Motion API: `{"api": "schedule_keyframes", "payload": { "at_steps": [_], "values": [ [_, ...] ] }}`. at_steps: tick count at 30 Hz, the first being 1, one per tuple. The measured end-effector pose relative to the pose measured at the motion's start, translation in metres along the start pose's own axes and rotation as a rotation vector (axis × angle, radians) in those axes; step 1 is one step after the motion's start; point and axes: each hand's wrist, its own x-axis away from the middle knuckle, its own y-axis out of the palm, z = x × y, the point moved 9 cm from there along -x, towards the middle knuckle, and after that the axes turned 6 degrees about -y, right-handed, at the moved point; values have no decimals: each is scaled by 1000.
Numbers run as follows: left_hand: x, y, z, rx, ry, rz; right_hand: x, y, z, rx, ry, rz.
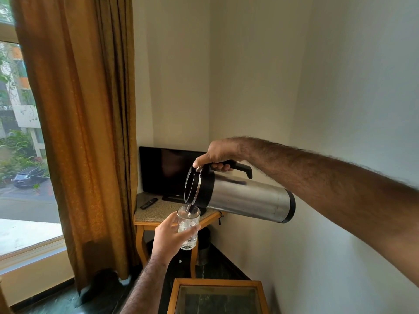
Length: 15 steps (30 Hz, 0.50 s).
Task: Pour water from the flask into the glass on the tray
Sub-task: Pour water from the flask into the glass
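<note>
The fingers [221,165] of the right hand [217,155] are wrapped tight around the black handle of the flask [244,197]. The flask is tipped far over on its side in the air. A thin stream of water [188,210] runs from its spout into the glass [188,227]. The left hand [172,239] holds the glass up in the air, fingers closed around it. Behind them a TV [165,173] and a remote [149,203] sit on a small counter [156,214].

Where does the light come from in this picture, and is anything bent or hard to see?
Head view: daylight enters from the window on the left, leaving the right wall dim; the wide lens curves the curtain and stretches the right forearm; the stream into the glass is thin and faint; the television screen is dark.
</note>
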Motion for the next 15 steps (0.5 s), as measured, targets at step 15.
{"api": "schedule_keyframes", "payload": {
  "at_steps": [15],
  "values": [
    [3, 1, -5, -6, -8, 9, -7, 4, -3, 38, 28, 0]
  ]
}}
